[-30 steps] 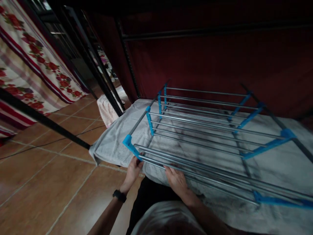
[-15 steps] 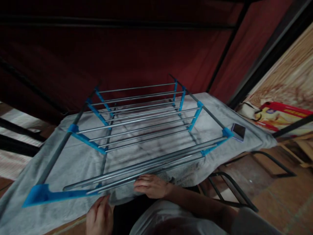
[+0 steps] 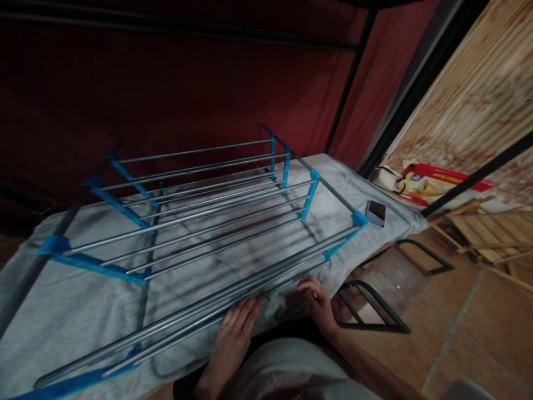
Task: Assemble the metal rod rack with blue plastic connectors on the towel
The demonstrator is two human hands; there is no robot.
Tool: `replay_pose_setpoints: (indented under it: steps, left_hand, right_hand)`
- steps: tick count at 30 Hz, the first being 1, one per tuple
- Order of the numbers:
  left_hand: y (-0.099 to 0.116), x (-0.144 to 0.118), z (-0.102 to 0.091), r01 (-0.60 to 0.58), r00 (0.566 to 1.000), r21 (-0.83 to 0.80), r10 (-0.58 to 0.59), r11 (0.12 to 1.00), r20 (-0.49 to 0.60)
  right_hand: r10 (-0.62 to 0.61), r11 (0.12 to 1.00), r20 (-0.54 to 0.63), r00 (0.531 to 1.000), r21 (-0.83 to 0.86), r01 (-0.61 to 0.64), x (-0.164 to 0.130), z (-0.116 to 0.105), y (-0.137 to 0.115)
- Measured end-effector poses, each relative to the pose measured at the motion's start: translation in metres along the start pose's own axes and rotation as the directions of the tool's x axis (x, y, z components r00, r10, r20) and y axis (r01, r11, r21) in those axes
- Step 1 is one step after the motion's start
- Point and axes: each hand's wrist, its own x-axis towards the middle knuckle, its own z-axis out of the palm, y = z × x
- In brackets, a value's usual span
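A single head-worn camera looks forward and steeply down from just above the person's chest. It sits close over the near edge of a grey cloth (image 3: 75, 311), with the drying rack (image 3: 200, 222) filling the middle. The left hand (image 3: 231, 333) enters at 6 o'clock, the right hand (image 3: 318, 303) at 5 o'clock. The tiled floor (image 3: 478, 328) lies towards 4 o'clock.

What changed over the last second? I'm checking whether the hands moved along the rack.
The view swung right. Both hands slid right along the near rods: the left hand left the blue corner and now lies flat on the rods mid-rack; the right hand is near the right blue bracket. The drying rack stayed flat on the grey towel.
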Motion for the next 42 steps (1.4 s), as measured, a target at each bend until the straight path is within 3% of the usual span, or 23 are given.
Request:
replay_pose_setpoints:
  steps: [3, 6, 10, 18, 25, 37, 42]
  left_hand:
    - [0.009, 0.025, -0.001, 0.018, 1.0, 0.027, -0.019, 0.999, 0.017]
    - [0.014, 0.046, 0.0, 0.099, 0.991, 0.124, -0.11, 0.987, 0.081]
    - [0.011, 0.063, 0.005, 0.15, 0.96, 0.202, -0.192, 0.968, 0.204]
    - [0.006, 0.068, 0.003, 0.179, 0.922, 0.151, -0.219, 0.972, 0.319]
    - [0.01, 0.07, -0.006, 0.154, 0.925, 0.085, -0.174, 0.984, 0.337]
    - [0.027, 0.074, -0.019, 0.312, 0.872, -0.063, -0.26, 0.948, 0.415]
    - [0.035, 0.082, -0.023, 0.291, 0.883, -0.087, -0.232, 0.953, 0.407]
  right_hand:
    - [0.073, 0.997, -0.216, 0.974, -0.008, -0.076, 0.001, -0.021, 0.015]
    - [0.133, 0.988, -0.376, 0.917, -0.022, -0.152, 0.009, -0.037, 0.031]
    - [0.257, 0.961, -0.479, 0.839, 0.039, -0.273, 0.026, -0.049, 0.053]
    - [0.186, 0.964, -0.373, 0.909, -0.111, -0.242, 0.04, -0.057, 0.082]
    - [0.164, 0.954, -0.311, 0.936, -0.19, -0.23, 0.047, -0.063, 0.08]
    - [0.153, 0.893, -0.192, 0.969, -0.393, -0.219, 0.045, -0.085, 0.076]
    - [0.152, 0.885, -0.147, 0.977, -0.42, -0.201, 0.048, -0.092, 0.078]
